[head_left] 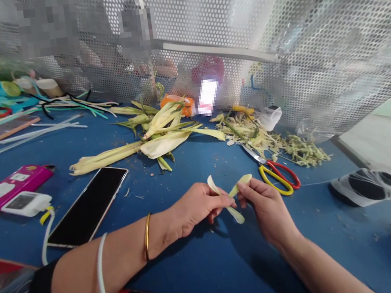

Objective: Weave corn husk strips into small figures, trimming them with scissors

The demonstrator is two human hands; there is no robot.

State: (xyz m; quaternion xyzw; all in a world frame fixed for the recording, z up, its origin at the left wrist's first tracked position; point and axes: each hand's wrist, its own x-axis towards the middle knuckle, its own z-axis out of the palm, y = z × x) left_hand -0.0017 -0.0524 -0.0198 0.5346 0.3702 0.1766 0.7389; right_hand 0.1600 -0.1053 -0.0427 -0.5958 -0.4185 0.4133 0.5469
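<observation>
Pale green-white strips of corn husk [238,215] cross between my two hands above the blue table. My left hand [203,202] pinches them where they cross, a gold bangle around its wrist. One upper strip [241,183] runs into the fingers of my right hand [263,200], which are closed on its side. Scissors [278,175] with one red and one yellow handle lie just beyond my right hand. A pile of larger corn husks [166,140] lies farther back.
Husk scraps [262,133] heap at the back right by a perforated metal screen [209,29]. A black thread spool [364,186] lies at the right. Left are a dark phone [90,206], a magenta pack [13,187] and a white cable [100,274]. Pipe cleaners [78,104] lie farther back.
</observation>
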